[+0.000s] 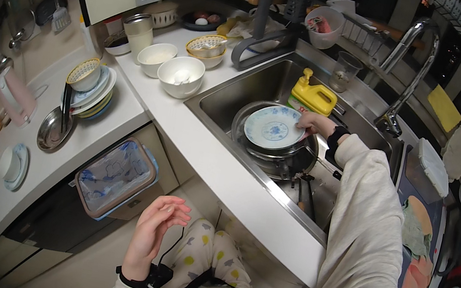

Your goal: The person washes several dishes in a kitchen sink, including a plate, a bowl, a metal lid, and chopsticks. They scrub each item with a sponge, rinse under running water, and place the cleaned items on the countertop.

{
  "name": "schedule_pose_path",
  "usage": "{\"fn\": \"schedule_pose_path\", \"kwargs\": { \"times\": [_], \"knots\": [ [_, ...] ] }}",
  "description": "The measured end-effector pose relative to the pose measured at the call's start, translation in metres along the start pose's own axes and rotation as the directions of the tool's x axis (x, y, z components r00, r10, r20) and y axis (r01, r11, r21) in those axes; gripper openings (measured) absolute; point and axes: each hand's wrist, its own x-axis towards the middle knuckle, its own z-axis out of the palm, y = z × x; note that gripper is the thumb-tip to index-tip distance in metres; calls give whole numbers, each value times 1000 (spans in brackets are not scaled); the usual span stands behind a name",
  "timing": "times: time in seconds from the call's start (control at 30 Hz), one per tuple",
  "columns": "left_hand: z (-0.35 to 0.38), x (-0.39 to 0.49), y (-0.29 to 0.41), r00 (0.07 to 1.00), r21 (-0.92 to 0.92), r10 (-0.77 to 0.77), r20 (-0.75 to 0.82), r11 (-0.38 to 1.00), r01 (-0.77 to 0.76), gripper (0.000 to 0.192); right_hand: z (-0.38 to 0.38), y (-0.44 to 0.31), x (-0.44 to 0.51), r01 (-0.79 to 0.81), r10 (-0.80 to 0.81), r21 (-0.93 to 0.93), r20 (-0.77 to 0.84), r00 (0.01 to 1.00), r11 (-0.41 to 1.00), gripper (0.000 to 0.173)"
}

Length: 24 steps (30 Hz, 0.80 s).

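My right hand (313,126) grips the right rim of a white plate with blue flowers (261,124). The plate is over a metal pan or pot (239,134) and other stacked cookware in the steel sink (238,95); whether it touches them I cannot tell. Beneath, a dark pan (307,161) partly shows, with handles lying toward the front. Just behind the plate stands a yellow pump bottle (316,96). Held up in front of the counter, my left hand (157,225) has nothing in it, its fingers loosely bent and slightly apart.
White bowls (181,77) and yellow-rimmed bowls (207,45) stand left of the sink. Stacked dishes (95,91) and an oval metal dish (55,129) occupy the left counter. A lined bin (117,177) stands below. The chrome faucet (411,73) arches over the sink's far right.
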Motion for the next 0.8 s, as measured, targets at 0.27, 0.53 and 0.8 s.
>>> {"fn": "schedule_pose_path", "kwargs": {
  "times": [0.27, 0.53, 0.8],
  "knots": [
    [71, 5, 43, 954, -46, -101, 284, 992, 119, 38, 0, -43, -51, -205, 180, -77, -251, 951, 976, 25],
    [144, 107, 86, 954, 77, -67, 291, 996, 46, 30, 15, -85, -152, -27, 56, 92, -331, 942, 995, 24],
    [177, 248, 81, 969, 472, -246, 8, 855, 213, 81, 33, -89, -215, 13, 46, 135, -422, 906, 991, 29]
  ]
}}
